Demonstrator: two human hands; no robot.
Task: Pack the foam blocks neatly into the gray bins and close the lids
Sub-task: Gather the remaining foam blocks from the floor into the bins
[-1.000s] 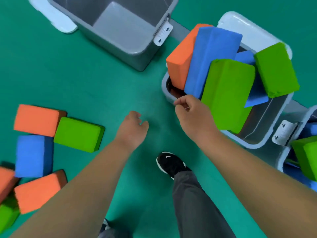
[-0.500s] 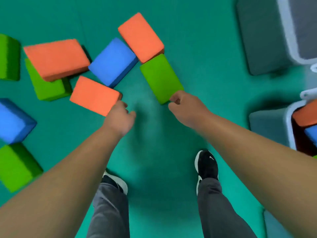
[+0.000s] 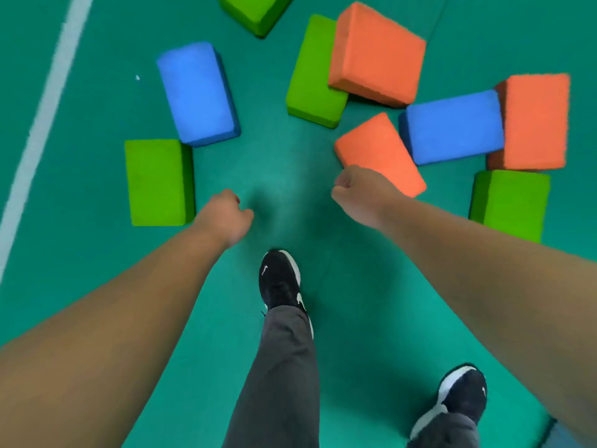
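Several foam blocks lie scattered on the green floor. A blue block (image 3: 197, 92) and a green block (image 3: 158, 182) sit to the left. A green block (image 3: 315, 72) lies partly under a large orange block (image 3: 376, 54). Another orange block (image 3: 381, 153), a blue block (image 3: 452, 126), an orange block (image 3: 533, 121) and a green block (image 3: 512, 203) cluster at the right. My left hand (image 3: 224, 218) hangs loosely curled beside the left green block, holding nothing. My right hand (image 3: 361, 194), also loosely curled, hovers at the near end of the closer orange block. No gray bin is in view.
A white painted line (image 3: 45, 118) crosses the floor at the far left. My feet in black shoes (image 3: 279, 279) (image 3: 462, 396) stand below the hands. One more green block (image 3: 255, 11) is cut off at the top edge.
The view has swung away from the gray bins to the loose blocks on the floor. Both arms stay stretched forward with the hands holding nothing, and I have stepped closer to the pile.
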